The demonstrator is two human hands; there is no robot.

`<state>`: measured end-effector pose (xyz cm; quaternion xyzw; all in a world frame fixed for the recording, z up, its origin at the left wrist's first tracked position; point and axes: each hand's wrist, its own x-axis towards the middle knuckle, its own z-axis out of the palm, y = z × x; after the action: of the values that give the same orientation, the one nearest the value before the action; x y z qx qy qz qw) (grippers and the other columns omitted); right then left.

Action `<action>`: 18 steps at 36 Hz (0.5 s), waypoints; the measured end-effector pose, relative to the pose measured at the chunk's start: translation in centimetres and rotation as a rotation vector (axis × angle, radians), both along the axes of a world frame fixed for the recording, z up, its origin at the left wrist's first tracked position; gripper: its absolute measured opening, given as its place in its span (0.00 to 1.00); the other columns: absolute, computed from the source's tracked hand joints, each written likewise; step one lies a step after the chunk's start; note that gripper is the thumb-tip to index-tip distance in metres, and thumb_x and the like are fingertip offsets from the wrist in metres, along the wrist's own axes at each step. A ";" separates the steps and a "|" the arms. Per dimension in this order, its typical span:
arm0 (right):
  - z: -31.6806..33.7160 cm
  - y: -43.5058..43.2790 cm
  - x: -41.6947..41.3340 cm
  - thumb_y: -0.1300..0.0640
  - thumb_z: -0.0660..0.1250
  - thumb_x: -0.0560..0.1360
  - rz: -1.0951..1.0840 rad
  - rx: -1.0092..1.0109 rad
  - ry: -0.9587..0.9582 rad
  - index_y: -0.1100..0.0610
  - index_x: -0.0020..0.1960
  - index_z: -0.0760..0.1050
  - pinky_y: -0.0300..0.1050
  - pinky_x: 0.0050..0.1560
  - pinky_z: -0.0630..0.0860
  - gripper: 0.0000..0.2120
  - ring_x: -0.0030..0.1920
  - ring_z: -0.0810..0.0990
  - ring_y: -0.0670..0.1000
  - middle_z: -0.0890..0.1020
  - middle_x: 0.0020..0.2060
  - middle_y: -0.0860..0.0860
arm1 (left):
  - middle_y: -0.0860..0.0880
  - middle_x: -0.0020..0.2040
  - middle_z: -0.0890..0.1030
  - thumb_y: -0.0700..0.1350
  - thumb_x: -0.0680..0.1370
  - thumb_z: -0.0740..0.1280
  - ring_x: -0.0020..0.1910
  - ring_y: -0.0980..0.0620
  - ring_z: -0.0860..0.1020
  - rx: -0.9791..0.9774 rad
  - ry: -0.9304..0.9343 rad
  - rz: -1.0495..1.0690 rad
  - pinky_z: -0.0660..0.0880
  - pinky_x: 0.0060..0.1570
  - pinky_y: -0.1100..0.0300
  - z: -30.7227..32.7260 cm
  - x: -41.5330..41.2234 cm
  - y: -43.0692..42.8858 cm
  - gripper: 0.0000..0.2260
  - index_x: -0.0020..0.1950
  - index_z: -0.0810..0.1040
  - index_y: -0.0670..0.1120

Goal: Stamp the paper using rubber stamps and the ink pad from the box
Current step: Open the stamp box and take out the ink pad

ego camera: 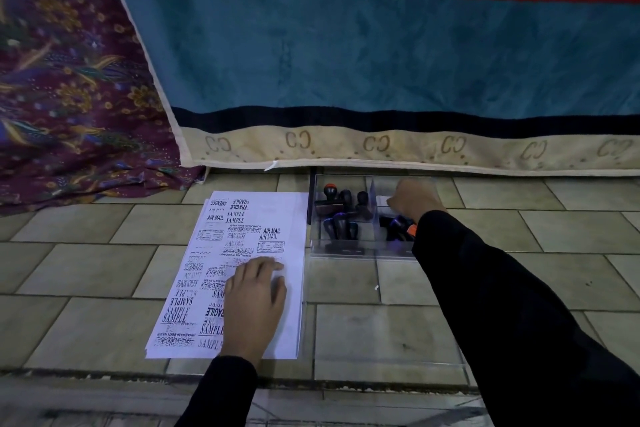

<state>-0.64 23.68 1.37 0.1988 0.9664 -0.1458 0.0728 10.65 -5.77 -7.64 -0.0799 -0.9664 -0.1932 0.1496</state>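
Closest, the left hand (pixel 254 302) lies flat on the paper (pixel 284 215), fingers a little spread. The paper is full of black stamp marks. At three o'clock from it sits the clear box (pixel 346 251), with rubber stamps (pixel 341 215) in its left part. The right hand (pixel 414 199) reaches into the far right part. Its fingers are hidden, so I cannot tell its hold. At twelve o'clock hangs a blue blanket (pixel 381 55).

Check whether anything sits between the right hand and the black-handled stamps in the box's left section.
Yes: the clear upright divider stands between the right hand, in the right section of the box, and those stamps. The box is open on top, so lifting over it looks possible.
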 end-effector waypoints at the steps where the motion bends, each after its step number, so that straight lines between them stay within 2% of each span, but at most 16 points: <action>1: -0.1 0.1 -0.1 0.59 0.62 0.75 0.006 0.001 -0.004 0.60 0.47 0.74 0.42 0.41 0.67 0.05 0.46 0.77 0.57 0.76 0.43 0.57 | 0.53 0.54 0.79 0.53 0.75 0.55 0.52 0.49 0.75 0.000 0.000 0.000 0.70 0.48 0.52 0.0 0.0 0.0 0.16 0.53 0.79 0.51; 3: -0.4 0.3 -0.4 0.60 0.62 0.75 0.024 -0.005 -0.007 0.62 0.49 0.76 0.42 0.41 0.67 0.07 0.49 0.79 0.58 0.79 0.46 0.58 | 0.53 0.54 0.79 0.53 0.75 0.55 0.52 0.49 0.75 0.000 0.003 0.000 0.70 0.48 0.52 0.0 0.0 0.0 0.15 0.52 0.79 0.51; 7: -0.3 0.9 -0.6 0.58 0.66 0.73 0.026 -0.057 0.023 0.62 0.49 0.78 0.41 0.41 0.69 0.09 0.51 0.80 0.57 0.79 0.43 0.56 | 0.53 0.53 0.79 0.53 0.75 0.55 0.51 0.49 0.75 -0.001 0.011 -0.004 0.70 0.48 0.52 -0.1 0.0 0.0 0.15 0.52 0.79 0.51; 10: -0.1 1.7 -0.5 0.59 0.72 0.70 0.011 -0.188 0.068 0.60 0.52 0.77 0.44 0.48 0.75 0.12 0.53 0.78 0.57 0.79 0.50 0.56 | 0.53 0.53 0.79 0.53 0.75 0.55 0.51 0.49 0.75 -0.006 0.014 -0.008 0.71 0.48 0.52 -0.1 -0.1 0.0 0.15 0.52 0.79 0.51; 13: 0.1 2.6 0.0 0.64 0.76 0.65 0.023 -0.347 0.176 0.57 0.46 0.74 0.42 0.43 0.70 0.14 0.52 0.77 0.55 0.78 0.49 0.56 | 0.52 0.52 0.79 0.53 0.75 0.55 0.50 0.48 0.75 -0.008 0.019 -0.006 0.71 0.47 0.52 0.0 -0.1 0.0 0.16 0.52 0.79 0.51; 16: 1.0 2.7 0.9 0.63 0.76 0.66 0.050 -0.381 0.336 0.60 0.49 0.75 0.39 0.40 0.67 0.15 0.47 0.74 0.53 0.76 0.45 0.53 | 0.52 0.51 0.79 0.53 0.75 0.55 0.48 0.48 0.75 -0.010 0.028 -0.013 0.71 0.45 0.52 0.0 -0.2 0.0 0.15 0.52 0.79 0.51; 18: 2.2 2.3 1.8 0.62 0.74 0.67 0.032 -0.464 0.478 0.59 0.50 0.74 0.39 0.34 0.67 0.14 0.44 0.73 0.51 0.76 0.43 0.53 | 0.52 0.51 0.79 0.52 0.75 0.55 0.48 0.48 0.75 -0.013 0.034 -0.021 0.70 0.45 0.52 0.0 -0.2 -0.1 0.15 0.52 0.79 0.51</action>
<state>1.15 25.99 3.61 0.1220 0.9002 -0.4032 -0.1103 10.41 -5.86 -7.65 -0.0942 -0.9640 -0.1873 0.1634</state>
